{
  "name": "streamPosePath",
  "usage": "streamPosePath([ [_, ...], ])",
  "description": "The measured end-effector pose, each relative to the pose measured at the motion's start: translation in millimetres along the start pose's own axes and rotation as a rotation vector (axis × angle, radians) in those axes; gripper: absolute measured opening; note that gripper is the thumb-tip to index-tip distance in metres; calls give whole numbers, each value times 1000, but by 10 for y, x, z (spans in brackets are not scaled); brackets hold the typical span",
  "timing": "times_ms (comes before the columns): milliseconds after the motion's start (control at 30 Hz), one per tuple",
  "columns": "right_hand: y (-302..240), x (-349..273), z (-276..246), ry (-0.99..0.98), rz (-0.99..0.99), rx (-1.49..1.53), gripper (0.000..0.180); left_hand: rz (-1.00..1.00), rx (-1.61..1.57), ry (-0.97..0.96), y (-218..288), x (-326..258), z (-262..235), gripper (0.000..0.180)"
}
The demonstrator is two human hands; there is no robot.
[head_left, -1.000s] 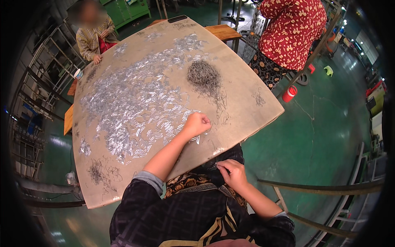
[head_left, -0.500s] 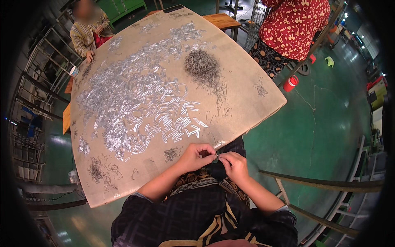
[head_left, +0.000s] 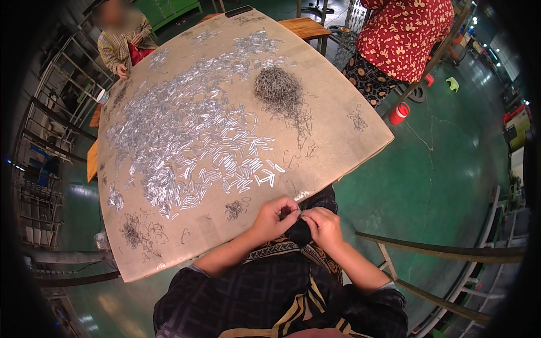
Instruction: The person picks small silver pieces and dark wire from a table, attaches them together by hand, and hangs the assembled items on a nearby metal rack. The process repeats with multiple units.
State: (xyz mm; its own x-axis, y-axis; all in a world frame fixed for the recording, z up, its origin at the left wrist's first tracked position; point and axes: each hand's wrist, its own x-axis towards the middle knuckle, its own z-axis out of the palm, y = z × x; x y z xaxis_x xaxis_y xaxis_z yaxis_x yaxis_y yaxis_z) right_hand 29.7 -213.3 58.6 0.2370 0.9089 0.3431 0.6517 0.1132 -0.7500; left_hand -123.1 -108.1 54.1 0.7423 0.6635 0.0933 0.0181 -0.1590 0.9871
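My left hand (head_left: 274, 218) and my right hand (head_left: 323, 226) meet just off the near edge of a brown-covered table (head_left: 332, 163), over my lap. Both are closed in a pinch, with fingertips almost touching. Whatever lies between them is too small to make out. Across the table's left and middle spreads a wide scatter of small shiny silver strips (head_left: 191, 135). Farther right is a dark heap of thin bent wire pieces (head_left: 277, 89), trailing toward me. A small tangle of wire pieces (head_left: 234, 210) lies near my left hand.
More wire bits (head_left: 138, 232) lie at the near left corner. A person in a checked shirt (head_left: 115, 48) sits at the far left; another in a red patterned top (head_left: 403, 39) is at the far right. A red container (head_left: 399, 113) and metal rails (head_left: 439, 248) stand on the right.
My hands stay pinched together at nearly the same spot, with only small shifts of the fingers. The far-left person's hand has lifted slightly at the table edge.
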Motion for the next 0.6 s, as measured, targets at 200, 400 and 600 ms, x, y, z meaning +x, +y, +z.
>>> streamPosePath([
  [200,17,36,-51,5,-52,74,6,169,31,2,48,-12,42,10],
  [400,179,288,-45,35,16,60,11,292,153,4,85,-57,34,15],
  [600,533,783,499,-5,-147,-175,12,448,242,-17,120,-23,40,19],
])
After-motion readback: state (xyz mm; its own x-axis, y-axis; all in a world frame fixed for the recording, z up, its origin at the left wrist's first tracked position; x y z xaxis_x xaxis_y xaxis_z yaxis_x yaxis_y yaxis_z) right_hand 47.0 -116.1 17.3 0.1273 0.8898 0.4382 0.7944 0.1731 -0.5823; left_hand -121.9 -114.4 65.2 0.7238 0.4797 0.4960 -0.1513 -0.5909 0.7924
